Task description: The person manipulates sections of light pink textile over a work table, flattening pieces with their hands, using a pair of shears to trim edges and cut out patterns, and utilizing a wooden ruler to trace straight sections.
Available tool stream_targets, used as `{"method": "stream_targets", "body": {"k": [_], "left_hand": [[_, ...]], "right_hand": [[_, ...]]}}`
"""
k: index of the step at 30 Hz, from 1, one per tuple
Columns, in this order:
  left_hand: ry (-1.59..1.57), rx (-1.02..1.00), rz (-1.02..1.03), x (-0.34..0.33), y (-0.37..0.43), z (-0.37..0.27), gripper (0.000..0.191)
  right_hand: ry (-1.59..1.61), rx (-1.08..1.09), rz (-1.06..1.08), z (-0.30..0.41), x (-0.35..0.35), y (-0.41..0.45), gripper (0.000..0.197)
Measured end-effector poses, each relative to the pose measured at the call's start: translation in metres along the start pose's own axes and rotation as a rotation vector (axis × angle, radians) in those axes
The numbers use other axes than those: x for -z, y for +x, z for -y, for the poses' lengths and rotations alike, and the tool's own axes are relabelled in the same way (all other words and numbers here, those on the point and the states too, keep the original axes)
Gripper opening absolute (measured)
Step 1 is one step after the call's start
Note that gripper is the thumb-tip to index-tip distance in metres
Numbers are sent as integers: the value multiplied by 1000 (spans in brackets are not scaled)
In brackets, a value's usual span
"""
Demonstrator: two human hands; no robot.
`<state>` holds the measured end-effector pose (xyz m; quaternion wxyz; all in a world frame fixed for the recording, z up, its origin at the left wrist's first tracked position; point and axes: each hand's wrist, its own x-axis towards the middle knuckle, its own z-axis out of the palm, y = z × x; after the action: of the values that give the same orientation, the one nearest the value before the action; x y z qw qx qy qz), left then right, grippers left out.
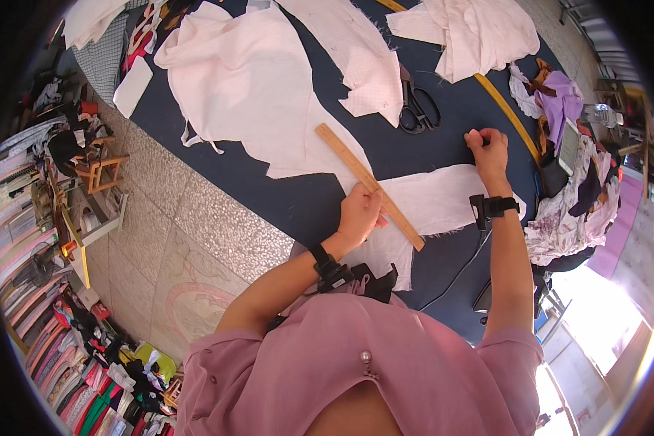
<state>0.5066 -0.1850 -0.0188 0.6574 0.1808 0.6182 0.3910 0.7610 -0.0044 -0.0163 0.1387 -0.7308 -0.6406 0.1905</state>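
My left hand (361,214) grips the near edge of a wooden ruler (349,158) between thumb and fingers. Slanting across white cloth, the ruler lies over both a large cut piece (245,92) and a narrower strip (436,196). My right hand (490,152) hovers at the far edge of the strip, its thumb and index finger drawn together. Whether something small sits between those fingertips cannot be made out. Black-handled scissors (418,109) rest beyond the ruler, their blades partly covered by another white piece (359,60).
A yellow tape measure (507,106) curves over the dark blue table (300,207). Crumpled white cloth (479,38) lies at the far side. At right are heaped fabrics (572,201), a phone (568,147) and a plastic bottle (602,115). A black cable (458,272) trails from my right wristband.
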Motion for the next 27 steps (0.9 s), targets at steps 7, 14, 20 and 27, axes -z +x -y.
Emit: {"method": "stream_targets", "body": {"k": [7,14,20,27], "left_hand": [[-1,54,19,-2,0,-7,19],[-60,17,16,-2,3,2,18],[96,-21,-31,-5,1,-3,11],[132,-69,-30,-4,4,-3,18]], "right_hand": [[687,-193,259,43,1,-13,31],[804,188,575,158,-82,-46,23],[595,418,420,194,-108,-49,19],[491,409,619,174,-88,-49,15]]}}
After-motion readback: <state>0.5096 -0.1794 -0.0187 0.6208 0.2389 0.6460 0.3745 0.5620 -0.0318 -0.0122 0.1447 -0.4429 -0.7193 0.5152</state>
